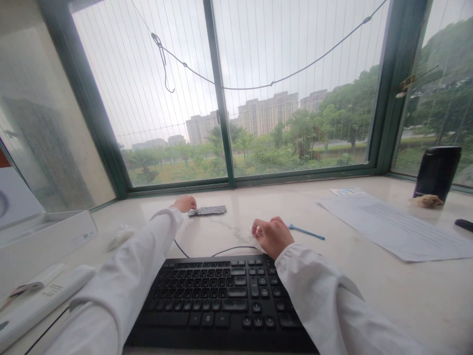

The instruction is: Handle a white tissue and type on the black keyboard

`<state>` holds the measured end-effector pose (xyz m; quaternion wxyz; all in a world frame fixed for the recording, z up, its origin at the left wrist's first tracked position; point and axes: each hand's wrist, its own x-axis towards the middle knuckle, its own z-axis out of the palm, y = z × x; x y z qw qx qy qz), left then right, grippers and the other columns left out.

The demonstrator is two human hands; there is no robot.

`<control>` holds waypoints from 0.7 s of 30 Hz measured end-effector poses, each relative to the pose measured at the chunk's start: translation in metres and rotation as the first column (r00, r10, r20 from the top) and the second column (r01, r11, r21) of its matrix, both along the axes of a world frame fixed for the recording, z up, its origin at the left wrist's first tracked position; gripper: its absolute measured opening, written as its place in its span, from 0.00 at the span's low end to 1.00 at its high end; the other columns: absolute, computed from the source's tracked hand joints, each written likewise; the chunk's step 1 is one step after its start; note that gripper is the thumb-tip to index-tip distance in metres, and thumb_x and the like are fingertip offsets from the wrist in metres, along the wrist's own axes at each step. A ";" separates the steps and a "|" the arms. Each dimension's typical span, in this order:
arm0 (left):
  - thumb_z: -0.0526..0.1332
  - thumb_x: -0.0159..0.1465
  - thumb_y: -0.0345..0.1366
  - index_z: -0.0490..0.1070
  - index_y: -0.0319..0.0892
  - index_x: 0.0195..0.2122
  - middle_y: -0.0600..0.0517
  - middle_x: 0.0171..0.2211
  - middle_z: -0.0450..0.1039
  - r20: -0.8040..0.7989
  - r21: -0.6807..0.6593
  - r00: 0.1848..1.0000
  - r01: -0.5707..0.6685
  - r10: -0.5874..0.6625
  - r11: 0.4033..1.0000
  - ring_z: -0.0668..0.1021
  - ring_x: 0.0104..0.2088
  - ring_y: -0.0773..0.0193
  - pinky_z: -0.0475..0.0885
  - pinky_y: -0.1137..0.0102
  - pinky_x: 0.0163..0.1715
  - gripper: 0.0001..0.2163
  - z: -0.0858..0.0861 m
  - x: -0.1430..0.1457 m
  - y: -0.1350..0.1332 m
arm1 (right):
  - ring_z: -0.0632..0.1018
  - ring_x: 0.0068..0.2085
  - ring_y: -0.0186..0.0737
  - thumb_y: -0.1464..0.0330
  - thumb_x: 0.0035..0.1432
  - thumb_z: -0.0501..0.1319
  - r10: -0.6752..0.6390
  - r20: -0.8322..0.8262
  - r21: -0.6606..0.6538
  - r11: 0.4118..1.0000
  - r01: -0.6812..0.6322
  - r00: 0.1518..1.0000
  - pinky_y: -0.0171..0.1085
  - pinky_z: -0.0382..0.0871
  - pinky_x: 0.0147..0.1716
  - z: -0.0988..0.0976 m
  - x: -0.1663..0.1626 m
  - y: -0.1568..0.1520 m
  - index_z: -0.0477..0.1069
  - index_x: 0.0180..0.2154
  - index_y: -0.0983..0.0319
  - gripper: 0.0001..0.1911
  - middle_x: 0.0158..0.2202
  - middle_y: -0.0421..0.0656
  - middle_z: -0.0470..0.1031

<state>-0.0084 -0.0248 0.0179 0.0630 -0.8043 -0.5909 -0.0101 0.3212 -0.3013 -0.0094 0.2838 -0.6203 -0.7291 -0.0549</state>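
A black keyboard (221,301) lies on the pale marble sill in front of me, its cable curling away behind it. My left hand (184,203) reaches far forward and rests with curled fingers at the left end of a small grey strip of keycaps (207,211). Whether it grips the strip I cannot tell. My right hand (272,235) hovers just behind the keyboard's top right corner, fingers curled loosely with nothing visible in them. A thin blue tool (306,231) lies just right of that hand. Both arms wear white sleeves.
A white box (40,241) and a white device (40,301) sit at the left, crumpled tissue (118,236) beside them. Printed paper sheets (399,224) spread at the right, with a black cylinder (437,172) and a dark object (464,225) near the window. Green window frames bound the sill.
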 end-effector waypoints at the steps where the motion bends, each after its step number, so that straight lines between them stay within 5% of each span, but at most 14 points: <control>1: 0.61 0.60 0.39 0.79 0.48 0.37 0.50 0.44 0.79 0.004 0.011 1.000 -0.002 0.002 1.000 0.77 0.44 0.60 0.69 0.72 0.42 0.09 0.001 0.001 0.001 | 0.75 0.34 0.39 0.72 0.55 0.61 -0.001 0.002 0.000 1.000 0.001 1.000 0.35 0.60 0.43 0.000 0.000 0.000 0.75 0.31 0.55 0.06 0.25 0.38 0.77; 10: 0.55 0.64 0.32 0.77 0.50 0.46 0.50 0.49 0.77 0.002 0.031 0.999 0.053 -0.053 0.998 0.76 0.49 0.60 0.68 0.72 0.45 0.14 -0.010 0.018 0.008 | 0.76 0.34 0.39 0.72 0.55 0.60 0.000 -0.005 0.011 1.000 0.000 1.000 0.35 0.61 0.43 0.000 0.000 0.001 0.75 0.31 0.55 0.07 0.25 0.39 0.78; 21: 0.61 0.60 0.35 0.80 0.50 0.37 0.49 0.41 0.79 0.034 -0.025 0.999 0.031 -0.030 0.999 0.77 0.44 0.60 0.68 0.72 0.42 0.09 -0.012 0.026 0.014 | 0.76 0.33 0.40 0.72 0.54 0.60 0.009 -0.022 0.006 1.000 -0.009 1.000 0.36 0.61 0.43 0.000 0.001 0.002 0.75 0.30 0.55 0.06 0.26 0.38 0.79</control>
